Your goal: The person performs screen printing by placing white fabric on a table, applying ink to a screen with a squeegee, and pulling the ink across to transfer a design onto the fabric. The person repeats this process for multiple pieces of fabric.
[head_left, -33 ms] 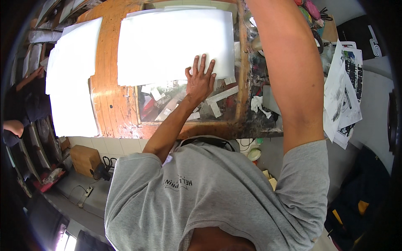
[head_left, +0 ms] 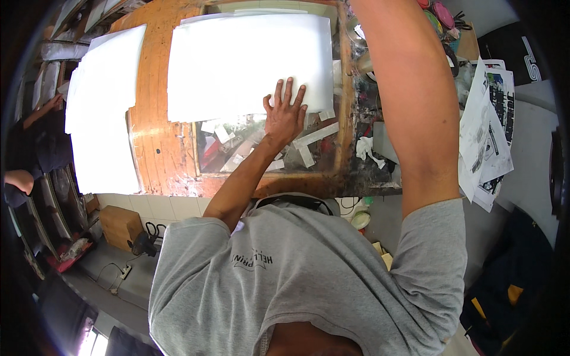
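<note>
Left hand (head_left: 285, 118): palm down on the near edge of a stack of white sheets (head_left: 237, 65), toward the stack's right corner. Fingers are extended and spread well apart; nothing is gripped, and the fingertips appear to rest on the top sheet. The stack lies mid-desk toward the far edge, covering most of a glass pane (head_left: 323, 155) set into the wooden desk (head_left: 157, 130).

Right hand: out of view. The right arm (head_left: 421, 101) extends over the desk's right end and leaves at the top; the state of its fingers cannot be told.

A second stack (head_left: 104, 113), also white, occupies the desk's left end and reaches the near left corner. Pale strips (head_left: 317, 134) show at the pane's near side; whether on or beneath the glass cannot be told. A crumpled tissue (head_left: 369, 149) sits near the right corner. Printed papers (head_left: 493, 151) hang past the right edge. Beyond the left edge, a co-worker's hand (head_left: 54, 102) is visible.
</note>
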Tool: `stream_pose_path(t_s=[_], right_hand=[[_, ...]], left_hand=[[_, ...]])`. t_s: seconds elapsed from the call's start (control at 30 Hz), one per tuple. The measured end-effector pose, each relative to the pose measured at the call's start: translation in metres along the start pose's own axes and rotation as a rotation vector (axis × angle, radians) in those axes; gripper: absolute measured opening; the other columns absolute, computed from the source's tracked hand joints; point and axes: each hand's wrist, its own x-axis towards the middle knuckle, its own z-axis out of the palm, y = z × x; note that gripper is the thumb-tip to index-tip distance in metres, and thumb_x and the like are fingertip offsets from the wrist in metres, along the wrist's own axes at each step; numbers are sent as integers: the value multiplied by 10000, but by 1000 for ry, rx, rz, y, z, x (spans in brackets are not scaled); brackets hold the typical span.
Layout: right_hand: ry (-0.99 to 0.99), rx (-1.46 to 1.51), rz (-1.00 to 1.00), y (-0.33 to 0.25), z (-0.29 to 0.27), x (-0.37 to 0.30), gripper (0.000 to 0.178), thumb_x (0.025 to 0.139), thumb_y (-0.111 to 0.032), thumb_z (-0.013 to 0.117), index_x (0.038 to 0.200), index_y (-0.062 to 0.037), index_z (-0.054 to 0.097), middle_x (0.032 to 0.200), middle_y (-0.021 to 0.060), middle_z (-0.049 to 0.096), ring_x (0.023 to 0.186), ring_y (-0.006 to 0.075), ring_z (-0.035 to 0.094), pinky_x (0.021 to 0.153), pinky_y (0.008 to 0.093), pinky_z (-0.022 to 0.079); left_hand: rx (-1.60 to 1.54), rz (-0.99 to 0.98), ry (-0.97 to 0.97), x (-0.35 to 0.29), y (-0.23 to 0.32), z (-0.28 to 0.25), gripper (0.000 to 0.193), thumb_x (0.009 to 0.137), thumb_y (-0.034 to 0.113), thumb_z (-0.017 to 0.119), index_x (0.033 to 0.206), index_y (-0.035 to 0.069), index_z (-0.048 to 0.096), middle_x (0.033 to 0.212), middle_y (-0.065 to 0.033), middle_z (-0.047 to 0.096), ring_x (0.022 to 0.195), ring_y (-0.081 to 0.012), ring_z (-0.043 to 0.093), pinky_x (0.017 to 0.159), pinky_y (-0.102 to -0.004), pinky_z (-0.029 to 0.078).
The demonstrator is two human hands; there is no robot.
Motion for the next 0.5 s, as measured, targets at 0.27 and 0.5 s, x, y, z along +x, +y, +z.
stream_pose_path(t_s=[0.27,0.5], right_hand=[[-118,-18,156,-30,-3,-12,765,1009,-667,438,763,1,719,694,123,676,681,230,661,733,472,546],[29,-34,56,-9,22,-8,762,978,-677,489,1007,33,766,981,187,754,997,290,720,893,498,547]], left_hand=[[19,-65,-51,-10,-6,3,590,1026,381,513,1536,101,417,1628,-156,274,1500,-328,239,1140,-650,191],[-4,-30,1,-7,-4,-3,533,1012,362,514,1490,126,481,1604,-169,311,1467,-319,299,1119,-679,231]])
